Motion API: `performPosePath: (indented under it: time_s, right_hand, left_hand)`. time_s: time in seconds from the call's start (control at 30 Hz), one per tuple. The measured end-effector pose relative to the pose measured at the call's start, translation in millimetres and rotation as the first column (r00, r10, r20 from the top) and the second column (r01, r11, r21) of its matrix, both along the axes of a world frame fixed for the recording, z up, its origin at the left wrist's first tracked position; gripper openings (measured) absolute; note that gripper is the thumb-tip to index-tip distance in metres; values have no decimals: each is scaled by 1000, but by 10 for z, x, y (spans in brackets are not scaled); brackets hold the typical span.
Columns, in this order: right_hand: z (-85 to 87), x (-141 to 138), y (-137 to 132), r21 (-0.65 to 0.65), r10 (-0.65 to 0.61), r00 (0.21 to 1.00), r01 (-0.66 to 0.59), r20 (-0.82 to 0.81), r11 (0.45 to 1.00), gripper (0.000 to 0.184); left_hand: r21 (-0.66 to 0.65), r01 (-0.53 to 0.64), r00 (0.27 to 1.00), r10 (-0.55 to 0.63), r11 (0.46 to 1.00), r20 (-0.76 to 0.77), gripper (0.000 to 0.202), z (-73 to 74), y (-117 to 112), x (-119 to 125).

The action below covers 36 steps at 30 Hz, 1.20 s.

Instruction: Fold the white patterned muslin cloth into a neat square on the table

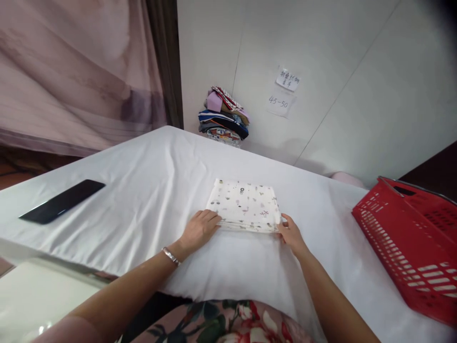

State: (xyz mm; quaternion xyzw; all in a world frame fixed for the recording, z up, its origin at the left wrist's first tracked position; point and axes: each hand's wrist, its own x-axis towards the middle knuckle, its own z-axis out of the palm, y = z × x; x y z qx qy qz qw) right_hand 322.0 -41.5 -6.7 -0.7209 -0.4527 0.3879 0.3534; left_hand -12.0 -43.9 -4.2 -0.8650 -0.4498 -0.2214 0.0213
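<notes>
A folded white cloth (246, 205) printed with small scattered figures lies flat on the white-covered table, its layered edge facing me. My left hand (200, 229) is at its near left corner, the fingers close together and closed on the edge; the thumb is partly hidden. At the near right corner, my right hand (292, 235) pinches the cloth between thumb and fingers. A silver bracelet (171, 256) circles my left wrist.
A red plastic basket (403, 247) stands on the table at the right. A black phone-like slab (63, 201) lies at the left. Folded fabrics (224, 116) are stacked at the back edge by the wall, near two paper notes (287, 80). A pink curtain (78, 71) hangs at the left.
</notes>
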Motion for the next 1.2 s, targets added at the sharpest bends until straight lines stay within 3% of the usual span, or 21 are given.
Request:
performPosePath:
  time_s: [0.13,0.2,0.3,0.4,0.47,0.57,0.77,1.0,1.07,1.13,1.2]
  right_hand:
    - [-7,14,-20,-19,-11,1000,11,7,1000,62]
    - [-1,8,-43,-10,-16,1000,16,-13,1000,62]
    - [-1,-11,-67,-3,-31,999,31,-24,1000,58]
    - [-10,-26,-66,0,-41,999,41,-16,999,54]
    - [-10,-33,-62,0,-36,999,36,-21,999,52]
    - [8,-45,-68,-2,-34,999,34,-27,999,53]
    - [6,-72,-77,13,-52,998,52,-44,999,54]
    - [-57,-77,-40,22,-34,999,34,-25,999,56]
    - [-71,-67,-38,29,-11,1000,10,11,1000,54]
    - [-83,-53,-37,53,11,996,-15,84,998,51]
    - [-83,-43,-37,95,24,979,-44,203,995,49]
  left_hand:
    - [-59,-60,996,64,996,68,23,-16,-74,-231]
    - [-172,-124,975,152,977,160,24,-14,-113,-320]
    - [-455,-252,860,413,854,300,31,12,-142,-393]
    - [-643,-277,731,591,714,340,38,78,-124,-363]
    - [-693,-278,710,628,665,318,42,137,-96,-294]
    - [-709,-313,744,627,632,230,44,220,-46,-167]
    - [-669,-353,787,595,654,166,26,267,69,-74]
    - [-658,-416,810,584,627,44,27,222,129,-139]
    - [-591,-443,817,575,674,42,26,232,139,-138]
    - [-426,-452,834,541,784,111,28,242,160,-108]
    - [-204,-385,881,424,900,208,33,231,197,-40]
